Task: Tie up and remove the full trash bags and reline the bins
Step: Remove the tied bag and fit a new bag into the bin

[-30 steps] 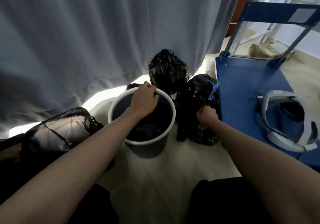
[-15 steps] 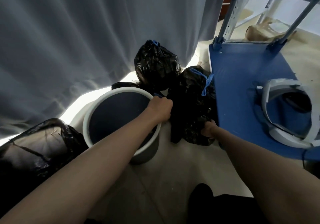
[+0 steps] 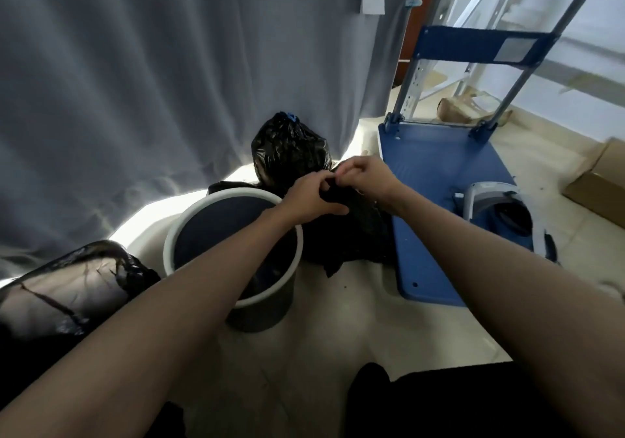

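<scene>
A round bin (image 3: 189,221) with a white rim and dark inside stands on the floor in front of me. To its right lies a full black trash bag (image 3: 358,234). My left hand (image 3: 311,197) and my right hand (image 3: 365,174) meet above it, both pinching the black plastic at the bag's top. Behind them stands another black bag (image 3: 287,150), tied with a blue string. A third black bag (image 3: 67,289) lies at the lower left.
A grey curtain (image 3: 169,82) hangs behind the bin. A blue platform trolley (image 3: 449,180) stands on the right with a white headset (image 3: 497,207) on its deck. A cardboard box (image 3: 602,184) sits at the far right. My dark-clothed knees are at the bottom.
My left hand left the bin rim and moved right to the bag. My right hand rose from the bag's lower side to its top, and both now pinch the plastic together.
</scene>
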